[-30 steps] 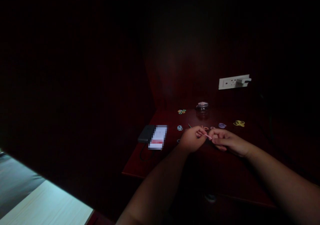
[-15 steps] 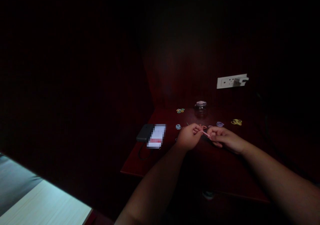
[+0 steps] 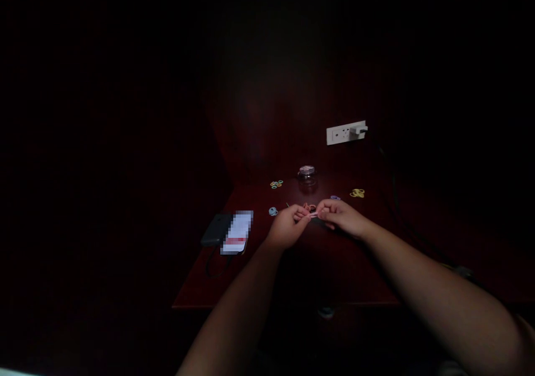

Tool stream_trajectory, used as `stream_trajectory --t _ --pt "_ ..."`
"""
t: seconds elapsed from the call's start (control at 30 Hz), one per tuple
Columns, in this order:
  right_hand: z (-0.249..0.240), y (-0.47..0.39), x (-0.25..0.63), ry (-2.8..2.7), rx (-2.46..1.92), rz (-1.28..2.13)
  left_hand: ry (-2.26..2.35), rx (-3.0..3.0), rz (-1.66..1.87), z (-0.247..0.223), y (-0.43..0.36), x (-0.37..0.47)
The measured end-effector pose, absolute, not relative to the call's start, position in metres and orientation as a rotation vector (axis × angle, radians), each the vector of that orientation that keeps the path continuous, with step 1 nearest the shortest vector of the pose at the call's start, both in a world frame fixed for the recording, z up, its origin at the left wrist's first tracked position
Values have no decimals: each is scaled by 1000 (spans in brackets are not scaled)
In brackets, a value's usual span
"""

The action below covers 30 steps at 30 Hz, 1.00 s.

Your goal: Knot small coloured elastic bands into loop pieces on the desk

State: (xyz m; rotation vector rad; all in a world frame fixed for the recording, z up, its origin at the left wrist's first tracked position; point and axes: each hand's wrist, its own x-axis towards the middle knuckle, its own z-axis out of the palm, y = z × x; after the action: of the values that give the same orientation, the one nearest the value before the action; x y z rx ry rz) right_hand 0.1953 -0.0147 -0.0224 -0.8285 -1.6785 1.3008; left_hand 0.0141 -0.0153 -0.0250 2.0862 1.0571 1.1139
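Note:
Between my two hands, over the dark red table (image 3: 267, 276), is a small pink hair tie (image 3: 313, 215). My left hand (image 3: 287, 226) pinches one end of it with closed fingertips. On the other end my right hand (image 3: 343, 219) is closed too, thumb against fingers. Just behind the fingertips lie orange hair ties (image 3: 308, 206), partly hidden. A light blue bunch of hair ties (image 3: 273, 211) is left of my left hand. Purple hair ties (image 3: 335, 198) show behind my right hand, with a yellow pile (image 3: 357, 193) farther right.
A clear lidded jar (image 3: 307, 180) stands at the back, beside a mixed-colour group of hair ties (image 3: 276, 184). At the left lie a phone (image 3: 237, 234) and a dark power bank (image 3: 216, 229) with a cable. A wall socket (image 3: 346, 133) holds a white plug.
The view has turned right, so the table things sit farther left in the picture. My hands are a little closer together, and the pink hair tie has gone from slanted to nearly level.

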Motion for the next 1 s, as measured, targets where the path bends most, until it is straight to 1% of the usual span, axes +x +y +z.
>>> stream_trajectory --t 0.13,0.3,1.0 --pt "-24 -12 196 -1662 -904 1248 1064 2090 1131 -24 -16 14" --pt "-28 -10 195 -1712 -962 1272 1050 2124 1146 -22 -19 15" --pt "-29 -10 196 -1751 -933 1252 1044 2083 1116 -25 -17 16"
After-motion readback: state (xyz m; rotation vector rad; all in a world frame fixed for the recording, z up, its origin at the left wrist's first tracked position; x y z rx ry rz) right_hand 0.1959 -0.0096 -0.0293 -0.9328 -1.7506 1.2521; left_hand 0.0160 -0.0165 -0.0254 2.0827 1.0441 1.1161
